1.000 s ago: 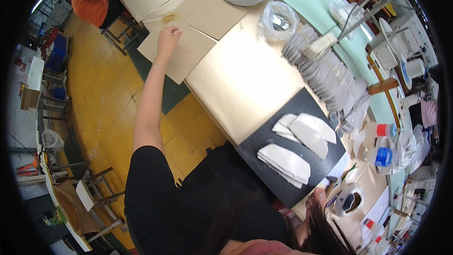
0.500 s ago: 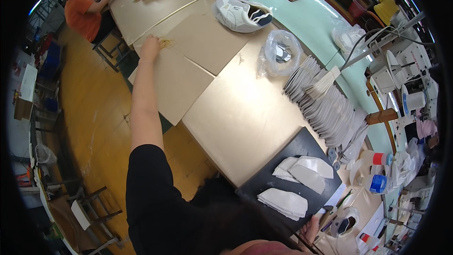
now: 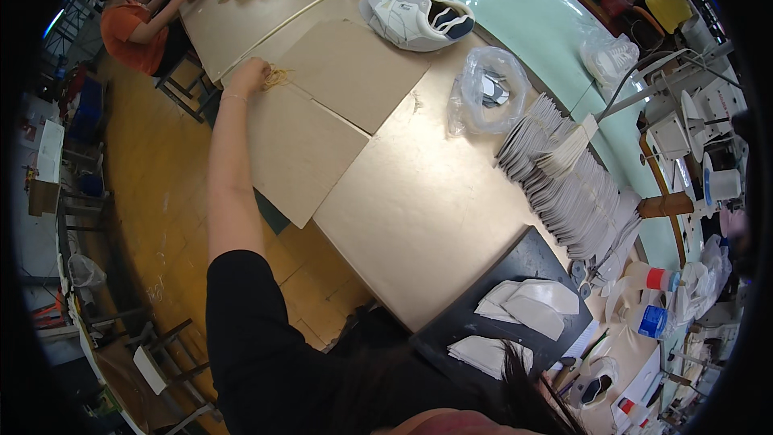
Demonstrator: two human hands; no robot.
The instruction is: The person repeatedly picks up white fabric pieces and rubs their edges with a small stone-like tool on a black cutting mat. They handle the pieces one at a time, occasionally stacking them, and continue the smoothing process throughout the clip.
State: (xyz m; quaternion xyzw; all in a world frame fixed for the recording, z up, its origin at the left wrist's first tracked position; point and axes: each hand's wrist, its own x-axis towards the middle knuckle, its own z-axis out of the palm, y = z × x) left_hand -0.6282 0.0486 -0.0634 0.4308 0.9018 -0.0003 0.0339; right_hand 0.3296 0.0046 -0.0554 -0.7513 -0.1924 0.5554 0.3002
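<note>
1. My view has swung back along the long workbench point(image 3: 419, 217) since a second ago: the black mat point(image 3: 515, 274) with its white cut pieces point(image 3: 531, 302) has slid lower and nearer to me, and the far end of the bench now fills more of the picture.
2. My left arm has stayed stretched out far ahead and to the left, elbow nearly straight, black sleeve at the shoulder, forearm over the bench edge.
3. My left hand point(image 3: 251, 76) has settled at the corner of the cardboard sheets point(image 3: 322, 105), fingers curled onto a small tangle of yellowish string point(image 3: 278, 77), so I judge I am now picking it up.
4. The string lies at the near-left edge, just beside my fingertips.
5. My right hand is out of sight.
</note>
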